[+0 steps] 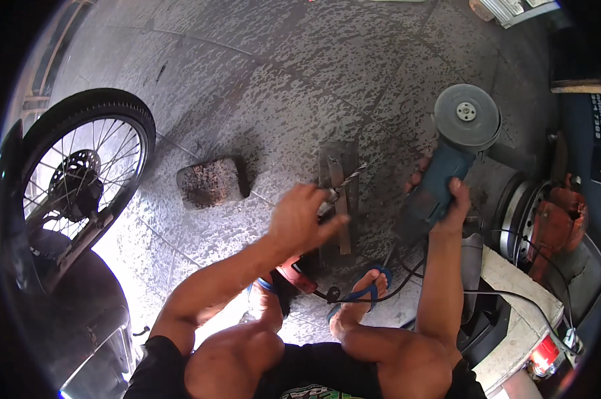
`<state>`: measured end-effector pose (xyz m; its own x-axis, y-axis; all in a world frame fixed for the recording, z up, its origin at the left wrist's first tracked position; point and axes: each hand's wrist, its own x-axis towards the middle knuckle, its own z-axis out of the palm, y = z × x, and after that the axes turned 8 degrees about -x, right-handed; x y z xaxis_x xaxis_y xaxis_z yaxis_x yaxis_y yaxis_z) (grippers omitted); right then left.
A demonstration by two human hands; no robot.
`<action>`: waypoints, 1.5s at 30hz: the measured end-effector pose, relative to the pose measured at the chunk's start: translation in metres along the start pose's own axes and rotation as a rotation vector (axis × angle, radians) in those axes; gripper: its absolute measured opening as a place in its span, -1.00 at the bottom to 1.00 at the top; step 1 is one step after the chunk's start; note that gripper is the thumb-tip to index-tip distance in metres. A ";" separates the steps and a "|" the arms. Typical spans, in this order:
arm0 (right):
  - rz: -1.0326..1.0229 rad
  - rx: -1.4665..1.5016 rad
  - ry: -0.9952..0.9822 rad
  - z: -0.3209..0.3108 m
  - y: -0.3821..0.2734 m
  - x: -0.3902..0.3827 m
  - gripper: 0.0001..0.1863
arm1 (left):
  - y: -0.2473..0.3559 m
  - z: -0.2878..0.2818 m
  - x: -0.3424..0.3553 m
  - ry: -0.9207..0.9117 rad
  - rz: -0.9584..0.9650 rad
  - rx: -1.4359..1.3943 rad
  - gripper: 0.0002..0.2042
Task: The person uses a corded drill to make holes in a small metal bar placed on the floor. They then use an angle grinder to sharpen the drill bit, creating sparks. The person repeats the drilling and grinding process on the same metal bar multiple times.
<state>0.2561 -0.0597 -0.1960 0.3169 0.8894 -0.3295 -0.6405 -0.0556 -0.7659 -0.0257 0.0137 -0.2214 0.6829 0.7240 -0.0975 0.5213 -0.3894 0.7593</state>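
My right hand (450, 206) grips a teal angle grinder (441, 174), thumb on one side and fingertips on the other. Its round grey disc (466, 112) faces up, away from me. My left hand (301, 221) is over a power drill, with its thumb stretched out and its fingers apart and slightly bent. Past that hand show the drill's chuck (328, 198) and a twist drill bit (353, 176); its red part (295, 275) shows near my left foot. The hand hides the drill's middle. A flat metal strip (344, 233) lies beneath the bit.
A rough block (211, 183) sits on the tiled floor to the left, near a spoked motorcycle wheel (88, 166). My feet wear blue sandals (373, 289). Black cable (406, 282) runs between them and a pale board (519, 319). An orange-red machine (556, 223) stands at right.
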 end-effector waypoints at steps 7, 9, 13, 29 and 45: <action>0.004 -0.178 0.079 0.052 0.011 -0.021 -0.39 | 0.069 0.009 -0.006 -0.323 -0.025 -0.391 -0.45; 0.021 -0.218 0.070 0.048 0.008 -0.023 -0.40 | 0.070 0.006 -0.006 -0.353 -0.042 -0.393 -0.45; 0.075 -0.164 0.143 0.055 0.011 -0.025 -0.43 | 0.067 0.012 -0.011 -0.338 -0.019 -0.349 -0.45; 0.345 -0.790 0.245 -0.005 -0.021 -0.074 -0.35 | -0.030 0.021 0.004 -0.099 -0.388 0.004 -0.38; 0.301 -1.338 0.012 0.026 -0.038 -0.103 -0.46 | -0.054 -0.012 -0.050 -0.117 -0.163 -0.658 -0.49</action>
<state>0.2301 -0.1372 -0.1184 0.2972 0.7617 -0.5757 0.4709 -0.6414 -0.6056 -0.0942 0.0052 -0.2504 0.6920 0.6634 -0.2847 0.2285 0.1728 0.9581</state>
